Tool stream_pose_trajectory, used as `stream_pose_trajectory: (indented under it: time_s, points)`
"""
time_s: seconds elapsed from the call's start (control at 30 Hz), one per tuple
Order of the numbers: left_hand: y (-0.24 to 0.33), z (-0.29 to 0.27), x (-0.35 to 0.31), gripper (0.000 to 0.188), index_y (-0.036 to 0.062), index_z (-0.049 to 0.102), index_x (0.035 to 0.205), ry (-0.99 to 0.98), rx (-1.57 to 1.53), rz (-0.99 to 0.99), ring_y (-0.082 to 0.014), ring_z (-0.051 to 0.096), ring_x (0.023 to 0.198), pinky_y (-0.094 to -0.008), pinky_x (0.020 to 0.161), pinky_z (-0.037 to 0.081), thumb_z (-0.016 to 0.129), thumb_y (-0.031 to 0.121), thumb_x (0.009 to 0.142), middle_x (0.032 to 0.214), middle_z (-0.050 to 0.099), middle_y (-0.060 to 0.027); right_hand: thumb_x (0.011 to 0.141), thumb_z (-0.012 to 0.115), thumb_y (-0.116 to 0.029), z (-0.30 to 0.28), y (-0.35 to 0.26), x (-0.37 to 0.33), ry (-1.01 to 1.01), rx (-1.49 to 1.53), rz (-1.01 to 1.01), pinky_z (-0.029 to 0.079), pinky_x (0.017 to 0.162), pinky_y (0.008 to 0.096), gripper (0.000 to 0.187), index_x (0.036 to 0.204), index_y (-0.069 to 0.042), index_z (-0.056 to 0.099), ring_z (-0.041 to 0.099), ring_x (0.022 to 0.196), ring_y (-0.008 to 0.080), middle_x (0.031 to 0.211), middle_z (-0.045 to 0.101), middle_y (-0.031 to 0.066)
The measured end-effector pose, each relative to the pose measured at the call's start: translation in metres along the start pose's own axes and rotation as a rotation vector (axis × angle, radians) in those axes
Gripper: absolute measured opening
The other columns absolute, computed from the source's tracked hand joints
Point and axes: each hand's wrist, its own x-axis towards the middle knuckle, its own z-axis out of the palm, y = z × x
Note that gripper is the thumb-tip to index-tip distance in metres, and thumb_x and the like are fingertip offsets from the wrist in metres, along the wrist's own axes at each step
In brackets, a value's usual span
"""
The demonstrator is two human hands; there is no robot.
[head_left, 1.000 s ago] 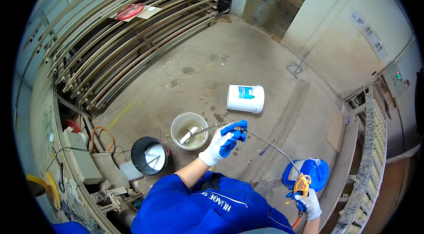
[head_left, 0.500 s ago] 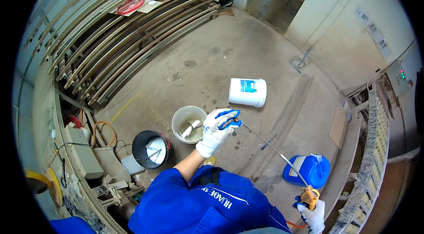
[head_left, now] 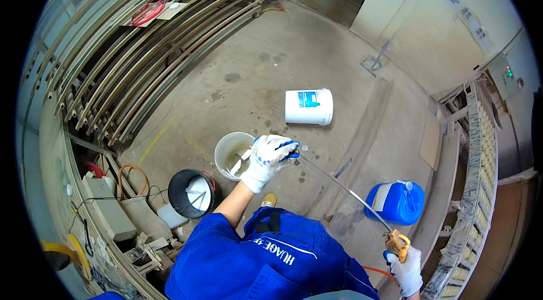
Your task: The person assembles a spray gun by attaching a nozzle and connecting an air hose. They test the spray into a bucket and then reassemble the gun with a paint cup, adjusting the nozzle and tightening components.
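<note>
Both my hands wear white gloves with blue on the fingers. My left hand (head_left: 269,158) is closed around the tip of a long-wand spray gun; its thin metal wand (head_left: 348,188) slants down to the right. My right hand (head_left: 406,270) grips the gun's worn orange handle (head_left: 397,244), and an orange hose (head_left: 380,271) trails below it. Just past my left fingertips shows a small clear round thing (head_left: 305,148); whether it lies on the floor cannot be told. Under my left hand stands an open white bucket (head_left: 222,155) with pale pieces in murky liquid.
A black bucket (head_left: 177,195) with white contents stands at left. Ahead, a white lidded pail (head_left: 308,107) lies on its side. A blue jerrycan (head_left: 408,204) stands near the wand. Long rails (head_left: 169,45) fill the far left; a roller conveyor (head_left: 479,187) runs along the right.
The view has shifted slightly, so the floor things sit higher and further left. My right hand has moved a little to the right with the gun. The small round thing has come into sight.
</note>
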Motion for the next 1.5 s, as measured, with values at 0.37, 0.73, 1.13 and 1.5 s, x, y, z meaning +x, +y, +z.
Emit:
stream_pose_trajectory:
  time_s: [0.37, 0.73, 1.13, 1.5]
  points:
    - [0.003, 0.004, 0.0, 0.044, 0.0171, 0.07, 0.106, -0.04, -0.07, 0.024, -0.0237, 0.064, 0.09, -0.0372, 0.075, 0.048, 0.08, 0.02, 0.064, 0.097, 0.069, -0.0026, 0.074, 0.073, -0.003, -0.002, -0.009, 0.0, 0.008, -0.026, 0.061, 0.051, 0.066, 0.0276, 0.034, 0.107, 0.003, 0.067, 0.066, 0.071, 0.014, 0.081, 0.07, 0.0122]
    - [0.005, 0.0, 0.01, 0.04, 0.0159, 0.069, 0.103, -0.039, -0.069, 0.012, -0.0205, 0.064, 0.087, -0.0356, 0.074, 0.047, 0.077, 0.012, 0.065, 0.096, 0.069, -0.0013, 0.073, 0.072, 0.0, -0.005, -0.009, -0.001, 0.024, -0.062, -0.032, 0.049, 0.058, 0.0262, 0.029, 0.102, 0.005, 0.067, 0.06, 0.062, 0.0104, 0.075, 0.068, 0.0092]
    - [0.0, 0.01, 0.0, 0.04, 0.0153, 0.07, 0.102, -0.064, -0.089, -0.023, -0.0232, 0.064, 0.089, -0.0376, 0.076, 0.048, 0.077, 0.014, 0.063, 0.096, 0.069, -0.0023, 0.073, 0.071, -0.001, -0.008, -0.027, 0.002, 0.026, -0.082, 0.024, 0.052, 0.067, 0.0288, 0.032, 0.104, 0.004, 0.068, 0.067, 0.072, 0.0153, 0.083, 0.072, 0.0136]
    - [0.001, 0.008, 0.003, 0.048, 0.0151, 0.069, 0.106, -0.102, -0.141, -0.023, -0.0269, 0.064, 0.089, -0.0395, 0.077, 0.047, 0.079, 0.014, 0.059, 0.098, 0.069, -0.0045, 0.073, 0.072, -0.004, -0.01, -0.032, 0.001, 0.011, -0.107, 0.035, 0.05, 0.064, 0.0292, 0.03, 0.101, 0.004, 0.067, 0.064, 0.066, 0.0159, 0.076, 0.069, 0.0123]
